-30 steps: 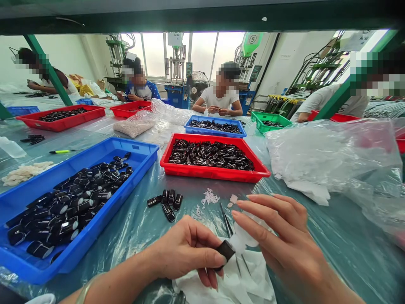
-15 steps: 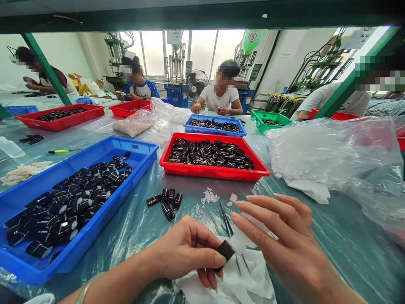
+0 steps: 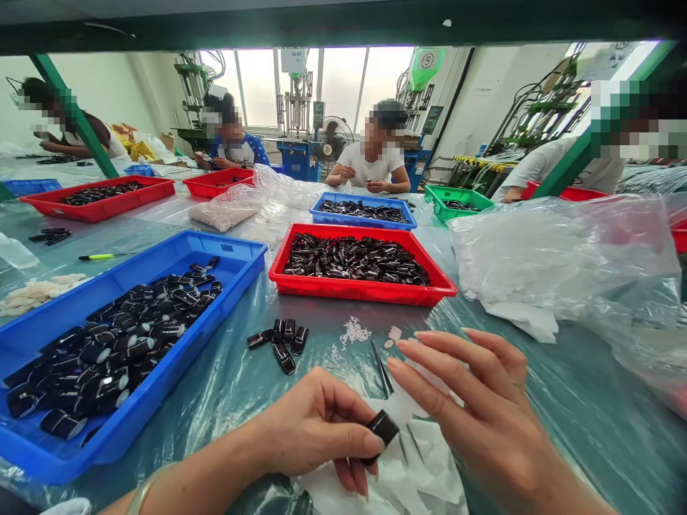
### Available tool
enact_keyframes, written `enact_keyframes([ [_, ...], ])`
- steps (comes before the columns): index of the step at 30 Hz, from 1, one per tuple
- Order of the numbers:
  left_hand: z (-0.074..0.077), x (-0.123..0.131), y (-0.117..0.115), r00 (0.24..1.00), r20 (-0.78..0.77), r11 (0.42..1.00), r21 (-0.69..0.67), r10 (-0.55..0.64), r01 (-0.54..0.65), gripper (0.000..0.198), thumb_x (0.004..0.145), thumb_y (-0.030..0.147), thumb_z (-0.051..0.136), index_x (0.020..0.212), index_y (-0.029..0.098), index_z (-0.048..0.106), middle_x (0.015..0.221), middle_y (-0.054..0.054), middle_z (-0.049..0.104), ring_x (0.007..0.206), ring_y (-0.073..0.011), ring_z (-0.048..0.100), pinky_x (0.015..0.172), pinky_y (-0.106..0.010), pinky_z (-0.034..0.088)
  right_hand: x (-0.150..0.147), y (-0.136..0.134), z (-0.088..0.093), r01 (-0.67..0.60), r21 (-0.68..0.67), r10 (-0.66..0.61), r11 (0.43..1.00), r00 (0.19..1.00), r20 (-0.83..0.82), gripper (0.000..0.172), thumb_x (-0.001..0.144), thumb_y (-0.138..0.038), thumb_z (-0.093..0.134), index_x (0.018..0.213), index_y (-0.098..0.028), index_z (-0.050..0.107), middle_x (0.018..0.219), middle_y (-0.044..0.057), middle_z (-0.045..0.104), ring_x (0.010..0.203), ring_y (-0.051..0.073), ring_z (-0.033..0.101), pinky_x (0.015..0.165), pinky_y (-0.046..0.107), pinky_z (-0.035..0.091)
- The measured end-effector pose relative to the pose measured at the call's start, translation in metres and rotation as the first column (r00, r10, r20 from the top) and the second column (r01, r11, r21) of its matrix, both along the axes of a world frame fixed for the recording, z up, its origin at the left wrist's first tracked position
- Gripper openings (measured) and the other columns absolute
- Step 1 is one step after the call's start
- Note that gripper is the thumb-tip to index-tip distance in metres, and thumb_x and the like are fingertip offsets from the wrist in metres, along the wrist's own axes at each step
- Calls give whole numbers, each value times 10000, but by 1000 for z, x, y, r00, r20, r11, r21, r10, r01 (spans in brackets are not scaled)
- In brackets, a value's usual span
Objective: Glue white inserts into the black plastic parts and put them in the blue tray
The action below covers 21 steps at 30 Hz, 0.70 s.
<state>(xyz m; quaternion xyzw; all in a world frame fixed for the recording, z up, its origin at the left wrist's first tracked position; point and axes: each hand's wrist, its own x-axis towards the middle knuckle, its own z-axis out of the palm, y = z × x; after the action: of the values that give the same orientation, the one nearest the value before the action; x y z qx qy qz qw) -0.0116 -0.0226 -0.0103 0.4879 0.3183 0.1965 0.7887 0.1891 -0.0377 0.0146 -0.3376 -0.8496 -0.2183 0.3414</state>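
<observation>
My left hand pinches a small black rectangular piece between thumb and fingers. Just right of it hovers my right hand, fingers stretched out and apart, with its thumb hidden. Beneath both hands lies crumpled white paper or cloth. Dark pointed tweezers rest on the table between the hands, partly covered. Beyond my left hand several similar black pieces lie loose. White scraps and small pale pads are scattered past the tweezers.
A blue tray of black pieces stands at left, and a red tray of them ahead. Clear plastic bags pile up at right. Co-workers sit across the table. A green frame bar crosses overhead.
The black piece has tilted slightly in my left hand. The whitish sheet beside it shows less now. My right hand has shifted slightly left. A co-worker opposite has raised one hand.
</observation>
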Motion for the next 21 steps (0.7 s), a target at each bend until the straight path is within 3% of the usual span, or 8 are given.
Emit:
enact_keyframes([
  [14,-3,0,0,1000,14,1000,-22,-17,18,237,660,313,701,705,82,677,606,-36,625,483,-87,581,463,-162,466,-2,-2,-4,24,-13,-24,1000,1000,-3,290,953,-173,347,1004,-196,631,998,63,697,1035,213,555,928,455,309],
  [21,-3,1,0,1000,17,1000,-20,-16,16,229,663,309,697,688,83,672,610,-35,629,485,-88,584,463,-162,466,-5,2,-12,31,36,-28,999,996,-80,286,948,-165,358,986,-192,640,977,59,695,1026,213,555,927,451,293],
])
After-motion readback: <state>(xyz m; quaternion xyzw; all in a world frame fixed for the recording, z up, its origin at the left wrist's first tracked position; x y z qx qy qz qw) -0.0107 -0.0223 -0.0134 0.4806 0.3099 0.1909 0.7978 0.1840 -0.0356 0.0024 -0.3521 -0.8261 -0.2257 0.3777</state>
